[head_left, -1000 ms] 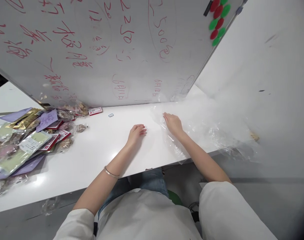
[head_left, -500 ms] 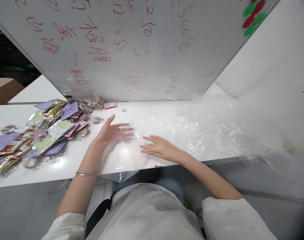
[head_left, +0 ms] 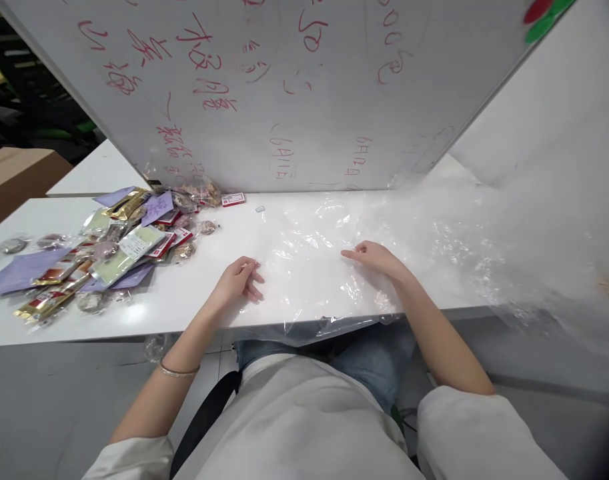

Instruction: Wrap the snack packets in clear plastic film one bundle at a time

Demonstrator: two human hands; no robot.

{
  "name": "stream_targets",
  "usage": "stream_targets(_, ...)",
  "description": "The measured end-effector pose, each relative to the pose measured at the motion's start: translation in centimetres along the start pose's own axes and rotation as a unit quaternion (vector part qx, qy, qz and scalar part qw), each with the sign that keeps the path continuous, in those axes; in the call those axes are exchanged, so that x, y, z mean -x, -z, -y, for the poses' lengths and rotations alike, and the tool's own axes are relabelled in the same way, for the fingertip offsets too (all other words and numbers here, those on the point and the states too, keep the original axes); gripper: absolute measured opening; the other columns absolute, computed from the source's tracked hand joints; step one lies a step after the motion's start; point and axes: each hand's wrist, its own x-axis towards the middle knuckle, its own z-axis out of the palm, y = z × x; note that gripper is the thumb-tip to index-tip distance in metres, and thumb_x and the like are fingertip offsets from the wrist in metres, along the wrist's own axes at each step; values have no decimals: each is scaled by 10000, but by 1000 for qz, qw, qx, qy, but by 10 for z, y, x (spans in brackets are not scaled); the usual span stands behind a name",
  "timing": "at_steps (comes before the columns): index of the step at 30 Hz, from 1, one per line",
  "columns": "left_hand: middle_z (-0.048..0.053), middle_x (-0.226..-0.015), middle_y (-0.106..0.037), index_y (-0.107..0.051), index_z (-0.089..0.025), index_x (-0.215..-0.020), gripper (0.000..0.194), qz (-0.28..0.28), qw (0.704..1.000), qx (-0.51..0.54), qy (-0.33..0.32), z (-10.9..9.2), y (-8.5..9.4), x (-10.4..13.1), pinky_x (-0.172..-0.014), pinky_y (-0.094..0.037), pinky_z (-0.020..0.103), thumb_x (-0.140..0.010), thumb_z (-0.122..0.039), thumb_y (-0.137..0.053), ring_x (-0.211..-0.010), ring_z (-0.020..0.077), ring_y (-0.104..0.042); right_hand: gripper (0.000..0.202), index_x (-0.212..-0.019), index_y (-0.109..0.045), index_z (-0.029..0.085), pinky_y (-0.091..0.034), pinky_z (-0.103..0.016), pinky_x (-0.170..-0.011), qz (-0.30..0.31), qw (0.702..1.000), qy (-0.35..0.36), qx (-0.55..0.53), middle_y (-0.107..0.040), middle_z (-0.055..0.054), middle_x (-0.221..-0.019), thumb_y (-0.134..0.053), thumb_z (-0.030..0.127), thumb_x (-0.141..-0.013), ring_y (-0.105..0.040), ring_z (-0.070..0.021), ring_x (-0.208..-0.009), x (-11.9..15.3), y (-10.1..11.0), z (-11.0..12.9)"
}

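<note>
Clear plastic film [head_left: 309,267] lies crinkled over the white table [head_left: 174,307], and its near edge hangs over the table's front. At the film's left side is my left hand [head_left: 240,279], its thumb and forefinger close together and the other fingers loosely bent; it seems to pinch the film's edge. My right hand [head_left: 374,258] rests on the film further right, forefinger pointing left and the other fingers curled. Whether film is caught between its fingers is too unclear to make out.
Wrapped snacks and sachets [head_left: 129,250] are heaped on the table's left. A whiteboard [head_left: 314,87] with red writing stands along the back. More plastic film [head_left: 484,267] spreads to the right. A cardboard box [head_left: 19,180] is at far left.
My left hand has moved nearer the table's front edge and its fingers have closed in. My right hand has moved right and its fingers have curled. The film's near edge now hangs across more of the front.
</note>
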Motion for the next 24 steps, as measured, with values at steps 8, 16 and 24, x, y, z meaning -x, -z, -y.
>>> stream_targets(8, -63, -643, -613, -519, -216, -1117, 229, -19, 977, -57, -204, 26, 1, 14, -330, -310, 185, -1002, -369, -394, -285, 56, -442, 361, -985, -743, 224, -451, -319, -747, -166, 976, 135, 30, -721, -62, -964, -437, 415, -980, -651, -207, -850, 13, -21, 22)
stream_targets(16, -89, -548, -533, -494, -233, -1086, 268, -104, 961, -130, -223, 23, 3, 12, -443, -376, 229, -1025, -438, -332, -315, 95, -431, 531, -1217, -614, 216, -428, -281, -521, -254, 942, 189, -108, -538, 38, -559, -240, 545, -1032, -506, -144, -405, 9, -19, 20)
stream_targets(24, 129, -922, -715, -555, -189, -1065, 292, -169, 856, -479, -95, -6, 1, -21, -740, -450, 364, -1010, -371, -334, -881, 309, -680, 396, -1133, -571, 174, -424, -324, -741, -209, 964, 72, 145, -701, -101, -878, -219, 332, -1048, -659, -235, -825, -65, -30, 28)
